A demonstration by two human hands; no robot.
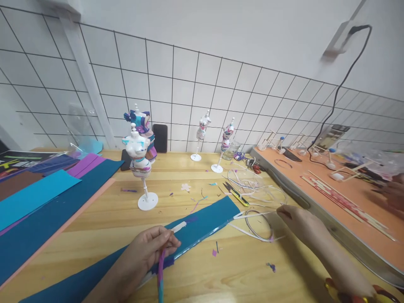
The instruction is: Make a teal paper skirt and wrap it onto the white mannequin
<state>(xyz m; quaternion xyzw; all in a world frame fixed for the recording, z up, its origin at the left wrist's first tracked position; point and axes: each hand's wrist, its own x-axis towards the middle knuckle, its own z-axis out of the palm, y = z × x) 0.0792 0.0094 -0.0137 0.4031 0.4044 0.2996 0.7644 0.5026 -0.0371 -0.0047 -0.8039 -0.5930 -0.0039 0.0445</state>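
Observation:
My left hand (pixel 154 248) is closed in a pinch around a narrow purple-and-teal strip (pixel 160 269) that hangs toward the near edge. A small white piece (pixel 179 227) pokes out beyond its fingertips. Beneath this hand runs a long dark teal sheet (pixel 211 223), perhaps foam or paper, slanting up to the right. Over on the right, my right hand (pixel 296 221) pinches the end of a thin white strip (pixel 259 214), which stretches from the sheet's far end. A coil of thin wire (pixel 259 227) lies just left of that hand.
White-based mini dress forms (pixel 140 155) stand at left and toward the back (pixel 202 126). Yellow-handled scissors (pixel 236 194) lie by tangled strips. Coloured sheets (pixel 41 193) cover the left. A co-worker's hand (pixel 394 191) is beyond the orange tabletop (pixel 347 210).

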